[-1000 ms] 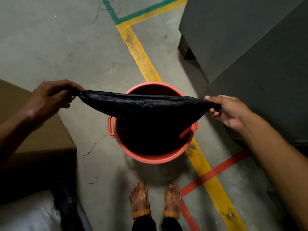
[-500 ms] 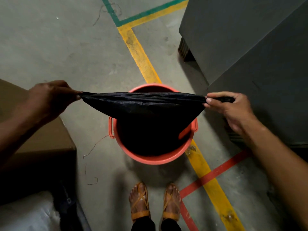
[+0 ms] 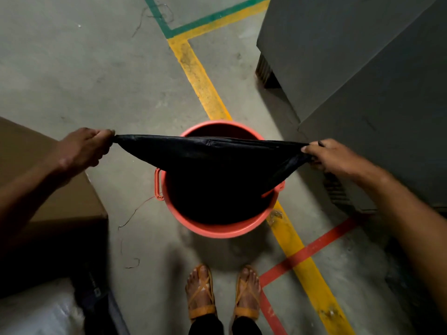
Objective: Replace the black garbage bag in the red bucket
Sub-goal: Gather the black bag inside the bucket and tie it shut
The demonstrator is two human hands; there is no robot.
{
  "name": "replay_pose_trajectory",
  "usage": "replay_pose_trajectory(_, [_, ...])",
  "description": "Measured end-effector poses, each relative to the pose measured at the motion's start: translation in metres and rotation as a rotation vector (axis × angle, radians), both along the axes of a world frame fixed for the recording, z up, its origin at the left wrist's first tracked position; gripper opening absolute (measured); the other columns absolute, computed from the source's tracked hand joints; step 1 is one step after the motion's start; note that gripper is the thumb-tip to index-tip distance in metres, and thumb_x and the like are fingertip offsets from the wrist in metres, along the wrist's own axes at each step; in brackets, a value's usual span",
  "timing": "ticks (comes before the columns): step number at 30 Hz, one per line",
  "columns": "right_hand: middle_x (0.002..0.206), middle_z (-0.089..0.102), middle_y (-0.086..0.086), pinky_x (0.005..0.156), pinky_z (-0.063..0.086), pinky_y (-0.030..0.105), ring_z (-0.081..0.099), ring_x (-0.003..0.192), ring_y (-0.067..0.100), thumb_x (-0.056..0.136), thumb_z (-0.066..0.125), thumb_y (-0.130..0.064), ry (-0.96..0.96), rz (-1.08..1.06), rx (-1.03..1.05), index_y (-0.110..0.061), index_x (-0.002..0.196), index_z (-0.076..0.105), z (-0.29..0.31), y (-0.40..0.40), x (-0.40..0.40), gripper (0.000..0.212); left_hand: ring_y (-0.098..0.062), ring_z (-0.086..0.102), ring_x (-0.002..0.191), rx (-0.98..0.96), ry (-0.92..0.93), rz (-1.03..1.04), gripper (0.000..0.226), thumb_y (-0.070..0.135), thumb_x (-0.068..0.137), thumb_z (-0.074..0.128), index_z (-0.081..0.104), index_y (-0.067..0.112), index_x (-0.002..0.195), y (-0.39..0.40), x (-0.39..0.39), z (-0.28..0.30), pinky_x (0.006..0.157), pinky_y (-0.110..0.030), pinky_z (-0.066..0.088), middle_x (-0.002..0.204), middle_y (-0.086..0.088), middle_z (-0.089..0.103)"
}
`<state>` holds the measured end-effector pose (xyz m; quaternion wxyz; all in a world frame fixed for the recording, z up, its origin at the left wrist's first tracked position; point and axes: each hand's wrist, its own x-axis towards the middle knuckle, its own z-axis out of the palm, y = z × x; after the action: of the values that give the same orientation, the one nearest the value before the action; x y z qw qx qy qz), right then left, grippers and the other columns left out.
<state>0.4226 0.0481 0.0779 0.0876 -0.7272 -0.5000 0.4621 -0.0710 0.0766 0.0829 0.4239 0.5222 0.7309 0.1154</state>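
1. The floor (image 3: 92, 76) is bare grey concrete marked with painted lines: a yellow line (image 3: 200, 83) runs diagonally under the bucket, a green line (image 3: 212, 16) meets it at the top, and a red line (image 3: 312, 250) crosses it at lower right. Thin loose threads lie on the concrete to the left of the bucket.
2. A grey cabinet (image 3: 362, 68) fills the upper right; a brown cardboard box (image 3: 48, 194) stands at the left, with a dark object and something pale below it that I cannot identify.
3. The left hand (image 3: 82, 151) has its fingers curled tight, pinching the left corner of the black garbage bag (image 3: 212, 170). The right hand (image 3: 331, 157) grips the right corner, fingers bent around the bunched plastic.
4. The bag's top edge is stretched taut in a nearly straight line between the two hands, above the red bucket (image 3: 217, 229). Its body hangs down in a wedge into the bucket's opening, covering most of it; the far rim and near rim show.
5. Both arms reach forward and spread outward, knuckles up, the hands well apart on either side of the bucket.
6. Two sandalled feet (image 3: 222, 293) stand just behind the bucket.
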Motion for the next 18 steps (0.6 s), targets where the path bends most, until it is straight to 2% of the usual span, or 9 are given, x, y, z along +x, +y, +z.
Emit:
replay_pose_trajectory(2, [0.059, 0.029, 0.001, 0.040, 0.015, 0.018, 0.026, 0.047, 0.014, 0.093, 0.053, -0.018, 0.240, -0.318, -0.078, -0.020, 0.067, 0.038, -0.003, -0.004, -0.008, 0.029, -0.017, 0.029, 0.058, -0.032, -0.090, 0.075, 0.047, 0.047, 0.101, 0.052, 0.055, 0.015, 0.067, -0.001, 0.003, -0.001, 0.058, -0.030, 0.026, 0.065, -0.003, 0.038])
replay_pose_trajectory(4, [0.057, 0.028, -0.001, 0.049, 0.009, 0.023, 0.024, 0.043, 0.011, 0.089, 0.062, -0.031, 0.367, -0.462, -0.146, -0.025, 0.066, 0.037, -0.007, -0.008, -0.013, 0.035, -0.017, 0.027, 0.057, -0.039, -0.122, 0.099, 0.050, 0.051, 0.096, 0.059, 0.063, 0.019, 0.058, -0.003, 0.003, -0.001, 0.058, -0.029, 0.026, 0.063, -0.001, 0.034])
replay_pose_trajectory(6, [0.052, 0.030, -0.004, 0.050, 0.009, 0.022, 0.024, 0.039, 0.009, 0.085, 0.073, -0.035, 0.446, -0.576, -0.186, -0.026, 0.063, 0.037, -0.015, -0.012, -0.015, 0.043, -0.017, 0.031, 0.059, -0.022, -0.149, 0.094, 0.045, 0.048, 0.096, 0.060, 0.068, 0.021, 0.061, -0.007, 0.005, -0.002, 0.059, -0.029, 0.029, 0.065, -0.001, 0.038])
replay_pose_trajectory(9, [0.050, 0.041, -0.001, 0.034, 0.020, 0.014, 0.036, 0.035, 0.008, 0.090, 0.066, -0.014, 0.557, -0.754, -0.265, -0.017, 0.072, 0.045, -0.026, -0.013, -0.015, 0.028, -0.018, 0.037, 0.064, 0.018, -0.187, 0.043, 0.039, 0.045, 0.098, 0.058, 0.064, 0.019, 0.070, -0.013, 0.010, -0.002, 0.063, -0.031, 0.034, 0.068, 0.001, 0.044])
replay_pose_trajectory(11, [0.054, 0.057, 0.006, 0.029, 0.038, 0.016, 0.053, 0.033, 0.009, 0.095, 0.056, -0.003, 0.624, -0.893, -0.325, -0.006, 0.082, 0.052, -0.031, -0.011, -0.013, 0.014, -0.017, 0.043, 0.065, 0.034, -0.159, -0.043, 0.040, 0.044, 0.101, 0.055, 0.067, 0.023, 0.069, -0.018, 0.015, 0.001, 0.066, -0.032, 0.037, 0.068, 0.002, 0.049])
replay_pose_trajectory(13, [0.078, 0.064, 0.016, 0.036, 0.050, 0.019, 0.065, 0.041, 0.015, 0.096, 0.051, 0.007, 0.617, -0.996, -0.302, 0.002, 0.087, 0.054, -0.039, -0.003, -0.011, 0.010, -0.017, 0.046, 0.064, 0.068, -0.063, -0.211, 0.041, 0.044, 0.102, 0.053, 0.065, 0.017, 0.073, -0.025, 0.023, 0.006, 0.066, -0.031, 0.038, 0.068, 0.003, 0.051])
replay_pose_trajectory(15, [0.096, 0.059, 0.017, 0.038, 0.053, 0.023, 0.069, 0.053, 0.021, 0.094, 0.051, 0.014, 0.510, -0.989, -0.219, 0.004, 0.091, 0.053, -0.049, 0.011, -0.014, 0.011, -0.011, 0.045, 0.058, 0.135, 0.031, -0.400, 0.046, 0.044, 0.103, 0.051, 0.055, 0.015, 0.067, -0.033, 0.036, 0.014, 0.060, -0.027, 0.036, 0.062, 0.007, 0.049])
replay_pose_trajectory(17, [0.091, 0.058, 0.012, 0.042, 0.057, 0.027, 0.065, 0.071, 0.023, 0.091, 0.054, 0.016, 0.360, -0.926, -0.092, 0.004, 0.104, 0.055, -0.057, 0.033, -0.023, 0.018, -0.007, 0.051, 0.058, 0.230, 0.053, -0.565, 0.045, 0.050, 0.102, 0.044, 0.047, 0.025, 0.065, -0.042, 0.048, 0.023, 0.054, -0.015, 0.033, 0.067, 0.011, 0.051])
replay_pose_trajectory(18, [0.088, 0.058, 0.011, 0.045, 0.058, 0.027, 0.063, 0.076, 0.023, 0.090, 0.056, 0.015, 0.291, -0.856, -0.026, 0.000, 0.101, 0.057, -0.062, 0.046, -0.029, 0.019, -0.005, 0.053, 0.061, 0.268, 0.045, -0.648, 0.042, 0.051, 0.102, 0.039, 0.044, 0.029, 0.066, -0.046, 0.052, 0.025, 0.055, -0.014, 0.035, 0.071, 0.013, 0.050])
